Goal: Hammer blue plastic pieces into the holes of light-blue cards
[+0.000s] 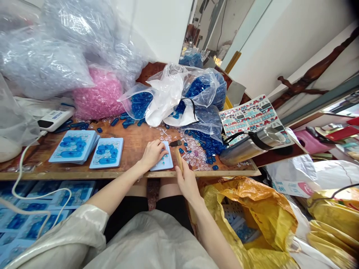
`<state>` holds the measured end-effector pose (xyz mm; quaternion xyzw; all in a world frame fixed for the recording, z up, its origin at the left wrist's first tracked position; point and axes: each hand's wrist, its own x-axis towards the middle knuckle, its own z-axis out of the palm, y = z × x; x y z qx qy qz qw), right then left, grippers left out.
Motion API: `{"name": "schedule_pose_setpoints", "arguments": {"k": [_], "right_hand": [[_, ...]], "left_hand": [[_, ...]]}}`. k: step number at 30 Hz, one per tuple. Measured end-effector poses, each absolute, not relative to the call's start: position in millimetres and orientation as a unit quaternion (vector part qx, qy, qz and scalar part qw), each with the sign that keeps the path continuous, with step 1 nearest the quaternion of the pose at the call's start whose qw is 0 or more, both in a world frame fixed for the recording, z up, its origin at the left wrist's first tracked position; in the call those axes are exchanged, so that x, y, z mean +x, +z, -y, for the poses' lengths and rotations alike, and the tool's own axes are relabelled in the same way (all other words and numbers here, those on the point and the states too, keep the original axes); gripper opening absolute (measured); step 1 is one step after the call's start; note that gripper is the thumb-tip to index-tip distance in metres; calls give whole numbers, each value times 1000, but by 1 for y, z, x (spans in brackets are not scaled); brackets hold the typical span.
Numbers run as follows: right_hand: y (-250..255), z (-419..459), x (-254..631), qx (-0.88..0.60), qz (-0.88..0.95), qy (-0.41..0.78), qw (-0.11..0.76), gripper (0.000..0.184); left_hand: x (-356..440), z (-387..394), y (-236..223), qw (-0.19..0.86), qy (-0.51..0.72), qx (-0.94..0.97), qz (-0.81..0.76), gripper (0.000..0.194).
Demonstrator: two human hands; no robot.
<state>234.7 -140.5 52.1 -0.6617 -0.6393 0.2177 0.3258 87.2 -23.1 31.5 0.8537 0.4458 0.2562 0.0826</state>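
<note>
My left hand (153, 154) lies curled over a pale blue card (165, 161) at the table's front edge, and the card holds small blue pieces. A small black-tipped tool (175, 143) sits just beyond my left fingertips. My right hand (186, 183) grips a thin light wooden slat (179, 159) at the edge of the table. Loose blue capsule-shaped beads (209, 147) and clear rings (195, 157) lie scattered right of the card. Two similar filled cards (74, 147) (106, 153) rest further left on the wooden tabletop (131, 138).
Bulging plastic bags of blue beads (138, 104) and pink beads (98, 95) crowd the back of the table. A steel flask (252, 145) lies on printed paper at right. A white cable loops down at left. Stacked cards sit below left, and a yellow sack (249, 213) stands below right.
</note>
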Motion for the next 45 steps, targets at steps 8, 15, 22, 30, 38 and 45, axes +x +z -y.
{"name": "schedule_pose_setpoints", "arguments": {"k": [8,15,22,30,38,45], "right_hand": [[53,143,243,-669,614,222,356,44],[45,149,251,-688,594,233,346,44],[40,148,249,-680,595,257,343,45],[49,153,238,-662,622,252,333,44],[54,153,228,-638,644,259,334,43],[54,154,226,-637,649,258,326,41]], "left_hand": [[77,-60,29,159,237,912,-296,31],[66,-51,46,216,235,889,-329,18],[56,25,43,227,247,872,-355,18],[50,35,33,200,280,836,-427,19],[48,38,35,214,303,835,-408,11],[45,35,36,223,306,830,-409,11]]}}
